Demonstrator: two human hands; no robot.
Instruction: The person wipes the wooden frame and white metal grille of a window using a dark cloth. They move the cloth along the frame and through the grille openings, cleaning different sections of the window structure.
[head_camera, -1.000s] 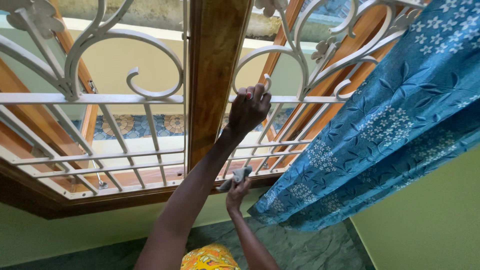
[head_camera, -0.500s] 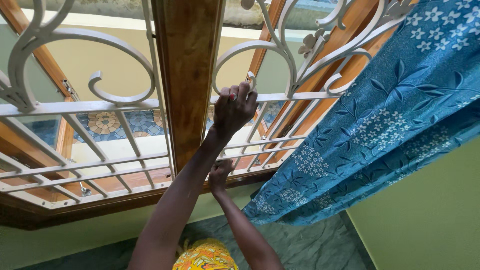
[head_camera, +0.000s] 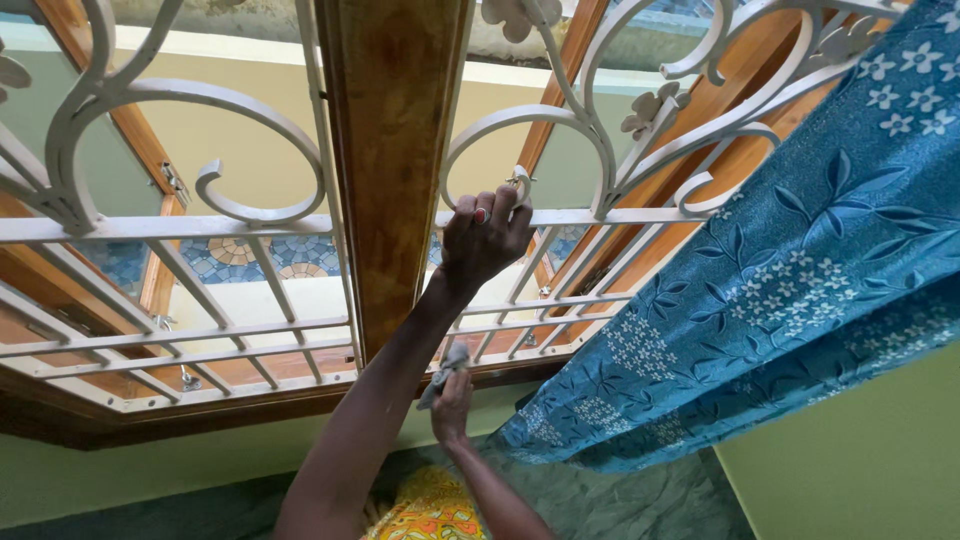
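Two hands are up at the white wrought-iron window grille (head_camera: 250, 225). My left hand (head_camera: 482, 240) is curled tight around the grille's horizontal flat bar, just right of the upright brown wooden window post (head_camera: 392, 160), fingers (head_camera: 497, 208) wrapped over the top edge. My right hand (head_camera: 452, 400) sits lower, by the bottom rails near the wooden sill (head_camera: 200, 405), its grip closed on a small crumpled grey cloth (head_camera: 443, 370) that sticks up from the fist. Just right of both hands hangs a blue floral-print curtain (head_camera: 800, 280), its lower edge close to my right wrist.
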